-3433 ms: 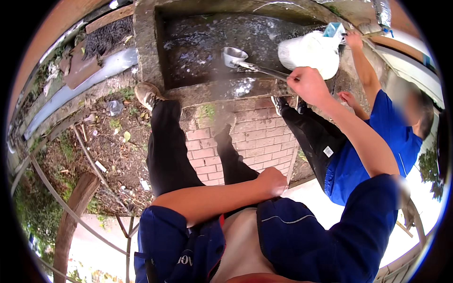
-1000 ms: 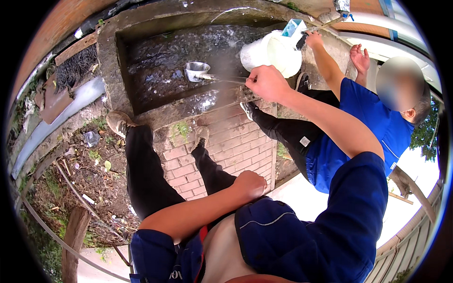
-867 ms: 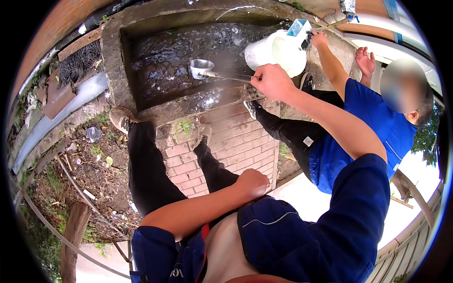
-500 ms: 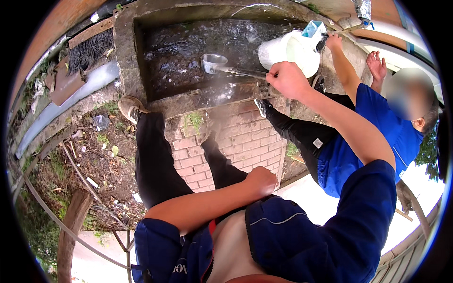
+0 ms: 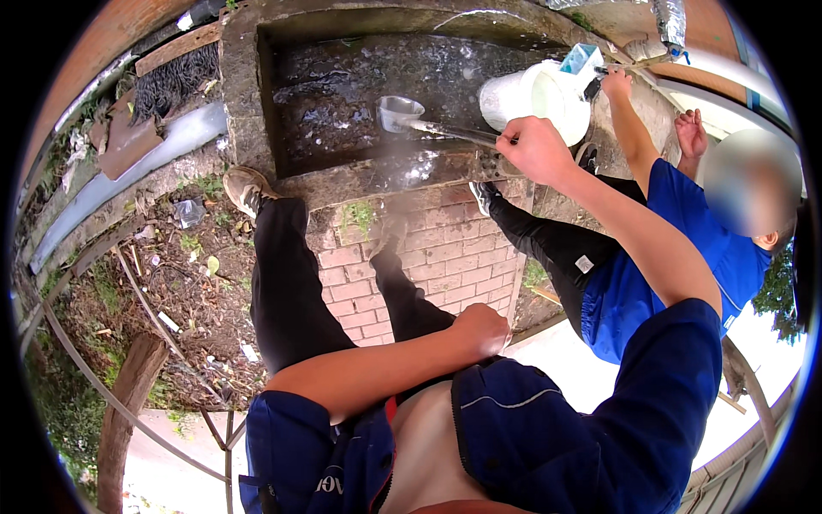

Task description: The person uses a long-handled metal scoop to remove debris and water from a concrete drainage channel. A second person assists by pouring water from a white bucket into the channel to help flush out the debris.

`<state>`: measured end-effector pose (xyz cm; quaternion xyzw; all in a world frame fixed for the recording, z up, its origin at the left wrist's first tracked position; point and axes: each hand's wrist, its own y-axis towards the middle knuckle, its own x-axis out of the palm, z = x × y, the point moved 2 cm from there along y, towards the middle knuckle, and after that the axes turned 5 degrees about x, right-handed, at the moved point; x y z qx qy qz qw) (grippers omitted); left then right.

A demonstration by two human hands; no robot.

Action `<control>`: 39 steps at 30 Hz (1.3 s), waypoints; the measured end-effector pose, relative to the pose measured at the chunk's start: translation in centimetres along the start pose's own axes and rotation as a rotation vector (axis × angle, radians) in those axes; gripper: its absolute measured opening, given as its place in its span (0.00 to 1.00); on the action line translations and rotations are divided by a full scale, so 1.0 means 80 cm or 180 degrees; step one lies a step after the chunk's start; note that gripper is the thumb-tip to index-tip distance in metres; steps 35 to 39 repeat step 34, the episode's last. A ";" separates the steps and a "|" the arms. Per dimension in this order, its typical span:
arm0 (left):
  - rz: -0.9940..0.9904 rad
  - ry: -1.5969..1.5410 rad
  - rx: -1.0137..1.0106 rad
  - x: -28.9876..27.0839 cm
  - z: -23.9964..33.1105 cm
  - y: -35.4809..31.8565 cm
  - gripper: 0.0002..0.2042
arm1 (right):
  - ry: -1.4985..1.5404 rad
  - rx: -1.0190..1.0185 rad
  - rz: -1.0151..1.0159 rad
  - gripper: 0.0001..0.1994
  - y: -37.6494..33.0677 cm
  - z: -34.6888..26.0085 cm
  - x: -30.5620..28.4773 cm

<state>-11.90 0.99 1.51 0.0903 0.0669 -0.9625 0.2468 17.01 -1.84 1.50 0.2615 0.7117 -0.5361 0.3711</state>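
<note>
My right hand (image 5: 538, 150) is closed round the end of a long-handled dipper. Its greyish, cup-shaped bowl (image 5: 399, 113) hangs over the wet, dark floor of a concrete trough (image 5: 342, 181), left of a white bucket (image 5: 514, 96). What lies in the bowl is too small to tell. My left forearm crosses in front of my waist, and my left hand (image 5: 479, 331) is curled into a fist there. Its fingers face away, so anything inside is hidden.
A co-worker in a blue shirt (image 5: 685, 248) is at the right, one hand (image 5: 616, 84) by a pale blue box-shaped container (image 5: 582, 58) at the bucket's rim. Below the trough lies brick paving (image 5: 428, 283). Littered soil (image 5: 201, 283) and a wooden post (image 5: 128, 420) are on the left.
The whole view has shifted slightly, so everything sits a little further right. My right hand keeps its hold on the dipper, which stays over the trough. My left fist looks the same.
</note>
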 end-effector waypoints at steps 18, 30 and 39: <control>0.0018 -0.0017 0.0005 0.000 0.002 -0.003 0.09 | 0.0033 0.0090 0.0005 0.11 -0.004 -0.004 0.000; 0.0059 0.0023 0.0073 0.006 -0.001 -0.001 0.09 | 0.0015 0.0089 0.0017 0.11 -0.005 -0.004 0.001; -0.0009 0.0040 0.0026 0.000 0.002 -0.003 0.10 | -0.0022 0.0097 -0.0004 0.11 -0.005 -0.006 0.000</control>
